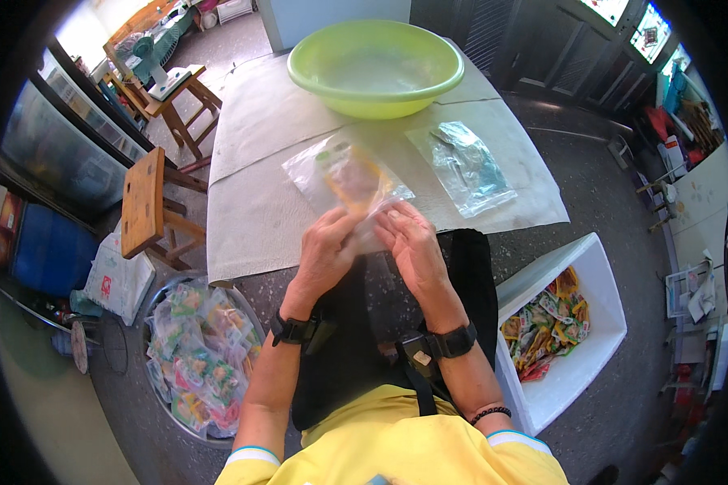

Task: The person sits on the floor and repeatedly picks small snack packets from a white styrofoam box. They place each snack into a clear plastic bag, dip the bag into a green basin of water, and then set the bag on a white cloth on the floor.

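Observation:
A clear plastic bag [303, 163] with a yellow-edged packet [355, 176] inside lies over the near part of the cloth-covered table [249, 224]. At its near edge, my left hand [330, 251] grips the bag between thumb and fingers. My right hand [409, 242] is at the bag's near right corner, fingers close together and slightly blurred; whether they pinch the plastic is hard to tell. To the right lies a flat stack of clear bags [470, 167], touched by neither hand. A large green plastic basin [376, 100] stands at the table's far side.
On the floor at left, a metal basin [258, 315] holds many bagged packets [203, 364]. A white foam box [603, 327] with loose colourful packets [546, 327] stands at right. Wooden stools [142, 203] stand left of the table; one farther back [200, 71] bears a small fan [148, 57].

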Motion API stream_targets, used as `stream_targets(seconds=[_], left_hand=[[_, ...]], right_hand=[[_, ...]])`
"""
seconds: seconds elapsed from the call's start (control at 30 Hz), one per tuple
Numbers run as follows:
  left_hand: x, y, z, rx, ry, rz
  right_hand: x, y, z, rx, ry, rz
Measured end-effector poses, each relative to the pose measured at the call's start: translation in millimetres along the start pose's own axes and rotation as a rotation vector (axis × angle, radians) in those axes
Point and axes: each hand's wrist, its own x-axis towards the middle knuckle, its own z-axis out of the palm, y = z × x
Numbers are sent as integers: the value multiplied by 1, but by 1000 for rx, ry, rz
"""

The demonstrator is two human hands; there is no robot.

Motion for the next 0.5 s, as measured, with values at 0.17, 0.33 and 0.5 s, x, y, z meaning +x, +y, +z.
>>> stream_targets(seconds=[0.17, 0.33, 0.5], left_hand=[[0, -6, 2, -87, 14, 25], [0, -3, 2, -109, 0, -7], [-6, 3, 3, -52, 48, -56]], right_hand=[[18, 12, 8, 204, 4, 7], [20, 11, 7, 224, 8, 10], [9, 9, -3, 199, 45, -33]])
